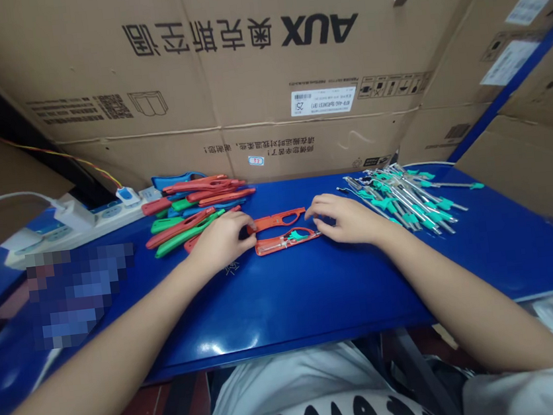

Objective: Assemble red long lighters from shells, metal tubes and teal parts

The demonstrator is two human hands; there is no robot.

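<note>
Two orange-red halves of a long-nosed lighter casing lie side by side on the blue table. The upper casing half (278, 220) shows an oval opening. In the lower casing half (265, 246) sits a metal-tubed insert with a green trigger (296, 235). My left hand (224, 240) is closed at the left ends of the halves, fingers on the upper one and thumb beside the lower. My right hand (350, 218) curls around their right ends, fingertips at the upper tip and thumb by the lower tip. The exact finger contacts are partly hidden.
Red, green and blue casing halves (196, 206) are heaped on the left. On the right lies a pile of metal tubes with green triggers (405, 196). A white power strip (102, 217) with plugs stands at the far left. Cardboard (245, 104) walls off the back.
</note>
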